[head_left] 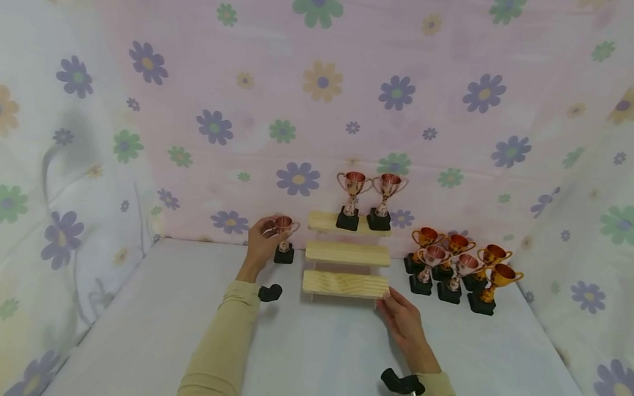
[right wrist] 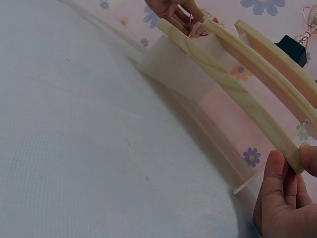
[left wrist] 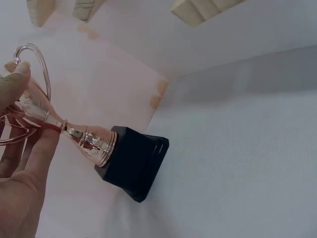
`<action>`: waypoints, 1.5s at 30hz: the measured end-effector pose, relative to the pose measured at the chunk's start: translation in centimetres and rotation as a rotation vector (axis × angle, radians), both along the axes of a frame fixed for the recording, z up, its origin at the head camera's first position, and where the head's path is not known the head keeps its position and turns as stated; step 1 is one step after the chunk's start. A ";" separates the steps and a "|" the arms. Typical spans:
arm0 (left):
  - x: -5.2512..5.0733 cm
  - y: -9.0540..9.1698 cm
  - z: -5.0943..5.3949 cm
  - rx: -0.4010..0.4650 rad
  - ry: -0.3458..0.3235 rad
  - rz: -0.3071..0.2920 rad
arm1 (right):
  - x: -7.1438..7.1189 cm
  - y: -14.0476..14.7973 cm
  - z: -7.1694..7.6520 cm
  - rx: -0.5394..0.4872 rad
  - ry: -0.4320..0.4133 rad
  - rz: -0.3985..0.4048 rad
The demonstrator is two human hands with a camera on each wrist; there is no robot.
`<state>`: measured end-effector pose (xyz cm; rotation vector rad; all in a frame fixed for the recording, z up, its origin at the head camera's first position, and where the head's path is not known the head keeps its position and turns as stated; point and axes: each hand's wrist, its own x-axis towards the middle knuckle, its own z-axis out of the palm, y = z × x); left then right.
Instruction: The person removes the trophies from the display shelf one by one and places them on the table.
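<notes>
In the head view my left hand grips a rose-gold trophy cup with a black base, just left of a three-tier wooden stand. The left wrist view shows that trophy tilted, its cup between thumb and fingers. My right hand pinches the right end of the lowest shelf; in the right wrist view thumb and fingers close on that board. Two more rose-gold trophies, one on the left and one on the right, stand upright on the top shelf.
Right of the stand, several trophies stand grouped on the white table: rose-gold ones in front, gold ones behind and to the right. A flowered cloth hangs behind and at both sides. Black wrist mounts sit on both forearms.
</notes>
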<state>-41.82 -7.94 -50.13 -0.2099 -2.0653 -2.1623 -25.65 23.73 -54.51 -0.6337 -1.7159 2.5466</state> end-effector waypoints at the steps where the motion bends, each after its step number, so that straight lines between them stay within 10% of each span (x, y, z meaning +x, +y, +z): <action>1: 0.0 0.0 0.0 0.000 -0.003 0.004 | 0.0 0.0 0.0 0.000 -0.001 -0.001; 17: 0.6 -0.3 -0.6 0.050 -0.075 0.046 | 0.1 -0.1 0.0 0.006 -0.014 0.001; 25: 2.0 -1.8 -0.9 0.161 0.030 0.164 | -0.2 0.2 0.1 0.012 0.008 0.030; 32: 3.0 -1.3 0.9 0.288 0.240 0.267 | -0.4 0.5 -0.4 0.022 0.014 0.018; 45: 3.9 1.3 5.4 0.067 0.272 -0.037 | -0.4 0.5 -0.3 0.019 0.021 0.030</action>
